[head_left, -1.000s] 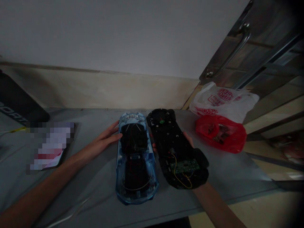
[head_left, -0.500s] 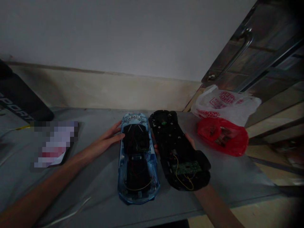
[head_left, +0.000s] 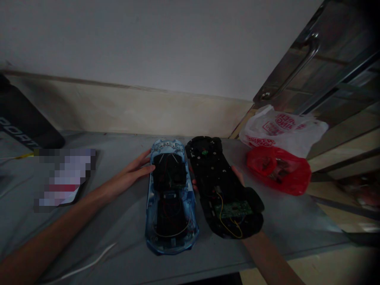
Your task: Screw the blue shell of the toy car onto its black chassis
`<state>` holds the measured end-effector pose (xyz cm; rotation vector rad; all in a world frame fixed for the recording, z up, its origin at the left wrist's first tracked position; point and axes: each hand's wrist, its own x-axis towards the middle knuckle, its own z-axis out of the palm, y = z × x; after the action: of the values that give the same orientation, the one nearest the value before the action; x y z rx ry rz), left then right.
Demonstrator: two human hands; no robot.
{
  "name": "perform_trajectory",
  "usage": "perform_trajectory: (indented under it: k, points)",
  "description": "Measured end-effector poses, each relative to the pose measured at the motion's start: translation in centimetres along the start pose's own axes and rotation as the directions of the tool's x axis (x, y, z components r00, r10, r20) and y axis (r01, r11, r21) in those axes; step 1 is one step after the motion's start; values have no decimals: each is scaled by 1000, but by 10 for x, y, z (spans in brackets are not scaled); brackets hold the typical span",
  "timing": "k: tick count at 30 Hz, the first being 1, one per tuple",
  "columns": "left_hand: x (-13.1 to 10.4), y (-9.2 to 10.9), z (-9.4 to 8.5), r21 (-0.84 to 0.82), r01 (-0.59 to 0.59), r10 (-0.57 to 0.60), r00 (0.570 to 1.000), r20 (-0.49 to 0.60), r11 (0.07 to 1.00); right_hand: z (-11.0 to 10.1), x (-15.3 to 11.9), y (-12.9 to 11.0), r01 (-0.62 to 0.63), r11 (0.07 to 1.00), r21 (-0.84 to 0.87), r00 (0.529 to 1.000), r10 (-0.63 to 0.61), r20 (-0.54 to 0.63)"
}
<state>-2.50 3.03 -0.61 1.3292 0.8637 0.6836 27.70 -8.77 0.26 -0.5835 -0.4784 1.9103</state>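
A blue toy car body shell lies with its hollow inside facing up, showing black plastic and thin wires. My left hand grips its left side, thumb on the rim and the other fingers partly hidden along the edge. To the right, a black toy car chassis is tilted beside the shell, with a green circuit board and a yellow wire at its near end. Beneath it, my right hand is wrapped around the chassis; fingertips show at both sides, while the palm is hidden.
Left on the grey table are a pixelated phone-like object and a dark bottle. A white cable lies in front. A red plastic bag and a white bag sit to the right, near a metal door handle.
The shell and my left hand have shifted very slightly left in view. Both hands keep their holds, and the chassis stays almost in place.
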Motion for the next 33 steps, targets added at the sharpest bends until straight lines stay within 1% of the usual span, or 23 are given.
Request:
perform_trajectory:
  k: [4, 7, 10, 13, 15, 20, 26, 30, 33]
  points:
    - [-1, 3, 2, 27, 21, -20, 999, -42, 999, -4, 2, -1, 6, 1000, 6, 999, -6, 41]
    - [-1, 2, 2, 47, 28, -25, 998, -61, 999, -7, 5, 0, 27, 1000, 10, 999, -28, 35]
    - [1, 0, 1, 29, 10, -9, 1000, -30, 1000, -8, 5, 1, 48, 999, 5, 999, -48, -8]
    - [2, -2, -1, 17, -8, 8, 1000, -2, 1000, -8, 4, 1, 13, 1000, -2, 1000, -13, -15]
    - [3, -3, -1, 10, -11, 11, 1000, -4, 1000, -8, 3, 1, 0, 1000, 4, 1000, 0, -13]
    - [2, -4, -1, 22, 6, -5, 999, -46, 1000, -11, 5, 1, 14, 1000, -4, 999, -14, -34]
    - [2, -1, 1, -2, -13, 13, 1000, -11, 1000, -11, 4, -1, 15, 999, -38, 1000, -15, 5]
    - [0, 4, 4, -8, -2, 2, 1000, 3, 1000, -6, 3, -1, 26, 999, -37, 1000, -26, -5]
    - [0, 3, 3, 0, 0, 0, 1000, -10, 1000, -4, 2, -1, 11, 1000, -25, 1000, -12, -16]
